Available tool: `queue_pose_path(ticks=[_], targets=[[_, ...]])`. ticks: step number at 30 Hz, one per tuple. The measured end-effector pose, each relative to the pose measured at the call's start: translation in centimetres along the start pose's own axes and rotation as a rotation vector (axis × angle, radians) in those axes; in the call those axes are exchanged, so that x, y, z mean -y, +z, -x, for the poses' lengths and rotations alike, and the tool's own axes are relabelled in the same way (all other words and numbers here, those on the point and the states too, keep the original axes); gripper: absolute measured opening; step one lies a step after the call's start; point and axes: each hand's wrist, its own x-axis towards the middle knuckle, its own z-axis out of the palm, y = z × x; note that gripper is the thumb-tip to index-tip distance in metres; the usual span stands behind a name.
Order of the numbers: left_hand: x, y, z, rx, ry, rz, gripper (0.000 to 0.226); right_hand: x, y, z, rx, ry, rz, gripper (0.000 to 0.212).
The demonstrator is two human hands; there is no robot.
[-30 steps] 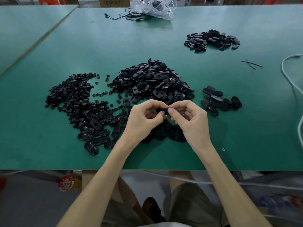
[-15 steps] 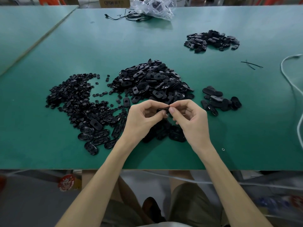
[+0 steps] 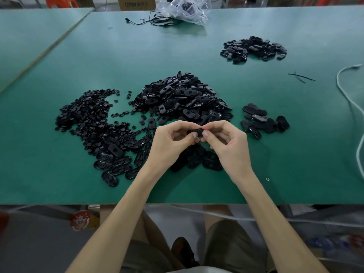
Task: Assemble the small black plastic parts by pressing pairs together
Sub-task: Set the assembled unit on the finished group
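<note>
Left hand (image 3: 169, 143) and right hand (image 3: 228, 143) pinching one black plastic part (image 3: 195, 132), big oval-shell pile (image 3: 181, 99) at 12 o'clock on green tabletop (image 3: 275, 154)

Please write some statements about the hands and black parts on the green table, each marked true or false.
1. The left hand and the right hand pinch one black part between them. True.
2. The big pile of oval parts lies beyond the hands. True.
3. The plastic bag is at the near edge. False: the plastic bag lies at the table's far edge.
4. The white cable is on the left. False: the white cable runs along the right side.
</note>
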Motion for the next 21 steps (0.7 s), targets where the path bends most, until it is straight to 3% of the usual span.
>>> queue_pose_path(ticks=[11,14,18,21], targets=[[-0.2,0.0,0.0,-0.026,0.044,-0.033,0.019,-0.2,0.1,-0.1,-0.002,-0.043,0.041,0.016],[-0.4,0.0,0.0,-0.07,0.023,-0.039,0.02,-0.4,0.0,-0.1,-0.134,-0.048,0.036,0.018],[-0.4,0.0,0.2,-0.092,-0.002,-0.07,0.022,-1.1,-0.5,-0.5,-0.451,0.049,-0.074,0.023],[-0.4,0.0,0.2,-0.099,-0.004,-0.095,0.023,-1.5,-0.6,-0.7,-0.528,0.12,-0.07,0.035]])
